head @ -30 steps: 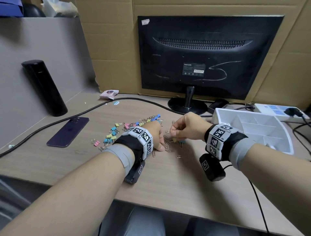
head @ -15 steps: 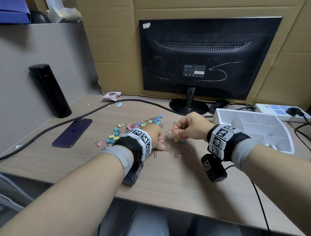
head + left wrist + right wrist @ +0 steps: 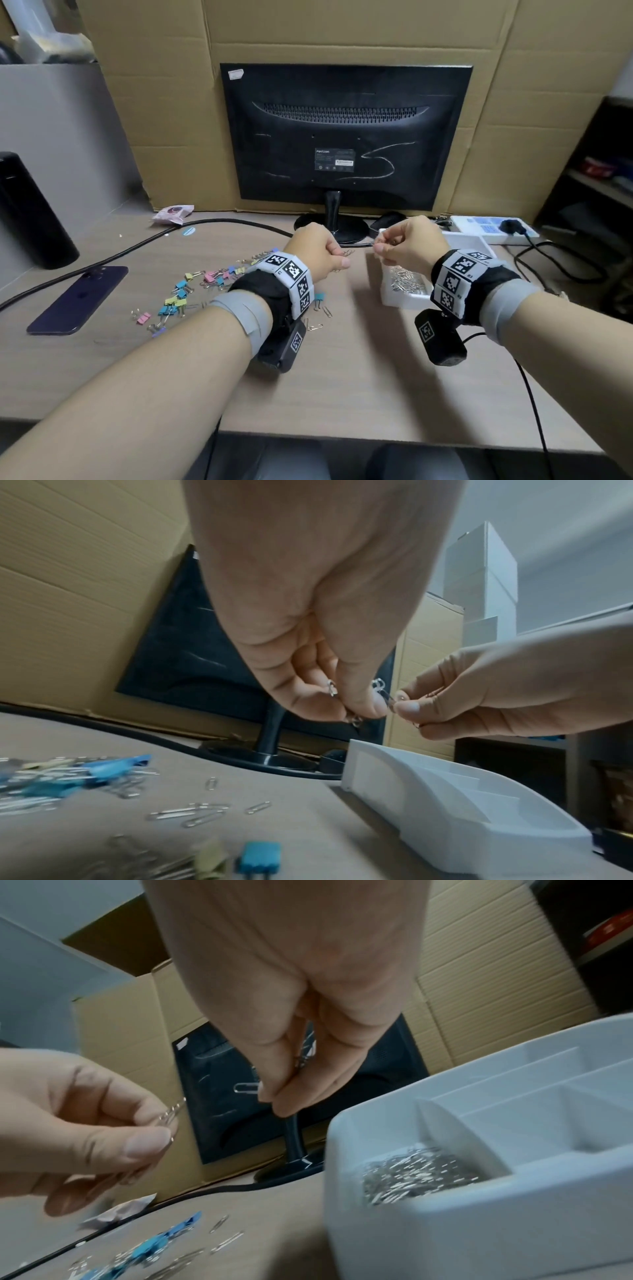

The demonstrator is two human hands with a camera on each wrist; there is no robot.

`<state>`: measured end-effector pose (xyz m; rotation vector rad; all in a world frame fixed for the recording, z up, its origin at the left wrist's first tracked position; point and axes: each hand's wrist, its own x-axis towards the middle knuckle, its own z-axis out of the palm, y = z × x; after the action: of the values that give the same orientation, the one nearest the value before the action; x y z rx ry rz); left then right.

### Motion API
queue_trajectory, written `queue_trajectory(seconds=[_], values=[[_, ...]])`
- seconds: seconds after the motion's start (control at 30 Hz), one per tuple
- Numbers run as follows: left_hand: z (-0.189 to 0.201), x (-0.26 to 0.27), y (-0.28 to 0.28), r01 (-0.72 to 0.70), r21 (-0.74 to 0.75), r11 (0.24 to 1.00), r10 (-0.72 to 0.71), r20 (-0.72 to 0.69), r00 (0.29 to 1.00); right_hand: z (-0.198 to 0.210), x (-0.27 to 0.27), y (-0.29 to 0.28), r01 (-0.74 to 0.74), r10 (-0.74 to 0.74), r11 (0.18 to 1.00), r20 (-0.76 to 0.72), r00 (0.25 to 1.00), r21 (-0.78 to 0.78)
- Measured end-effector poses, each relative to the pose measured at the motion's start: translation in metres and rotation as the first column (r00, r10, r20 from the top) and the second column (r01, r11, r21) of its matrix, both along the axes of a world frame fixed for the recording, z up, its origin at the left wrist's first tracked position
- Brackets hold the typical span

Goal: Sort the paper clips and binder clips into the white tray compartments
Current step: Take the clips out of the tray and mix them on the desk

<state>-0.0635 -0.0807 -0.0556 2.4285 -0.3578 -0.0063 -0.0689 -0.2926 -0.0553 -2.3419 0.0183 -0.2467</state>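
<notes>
Both hands hover above the desk just left of the white tray (image 3: 394,301). My left hand (image 3: 337,256) pinches a few silver paper clips (image 3: 348,253), which also show between thumb and fingers in the left wrist view (image 3: 379,685). My right hand (image 3: 378,247) pinches paper clips too; one clip (image 3: 247,1088) sticks out of its fingertips. The tray's front compartment holds a heap of paper clips (image 3: 421,1172); its other compartments look bare. Coloured binder clips (image 3: 181,294) and loose paper clips (image 3: 198,813) lie on the desk to the left.
A monitor (image 3: 346,137) on a stand is behind the hands, with a black cable (image 3: 144,246) across the desk. A dark phone (image 3: 78,301) and a black bottle (image 3: 30,212) are far left. A power strip (image 3: 493,229) sits behind the tray.
Both hands rose from the clip pile and moved right to the tray's left side, each carrying paper clips. The head view has shifted too.
</notes>
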Motion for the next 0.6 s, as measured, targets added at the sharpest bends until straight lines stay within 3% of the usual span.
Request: queue_trajectory(seconds=[0.1, 0.27, 0.47, 0.6], values=[[0.001, 0.002, -0.024, -0.014, -0.069, 0.998, 0.017, 0.037, 0.999, 0.0, -0.002, -0.024, 0.082, -0.081, 0.996, -0.035, 0.996, 0.018], [-0.003, 0.005, -0.052, -0.014, -0.154, 0.988, 0.025, 0.064, 0.998, -0.014, 0.003, -0.041, 0.129, -0.138, 0.985, -0.084, 0.987, -0.111], [-0.006, 0.009, -0.066, -0.006, -0.199, 0.98, 0.015, 0.042, 0.999, -0.025, 0.008, -0.042, 0.133, -0.154, 0.962, -0.07, 0.986, -0.237], [-0.007, 0.011, -0.072, -0.017, -0.227, 0.974, 0.026, 0.037, 0.999, -0.025, 0.01, -0.044, 0.1, -0.123, 0.975, -0.105, 0.987, -0.196]])
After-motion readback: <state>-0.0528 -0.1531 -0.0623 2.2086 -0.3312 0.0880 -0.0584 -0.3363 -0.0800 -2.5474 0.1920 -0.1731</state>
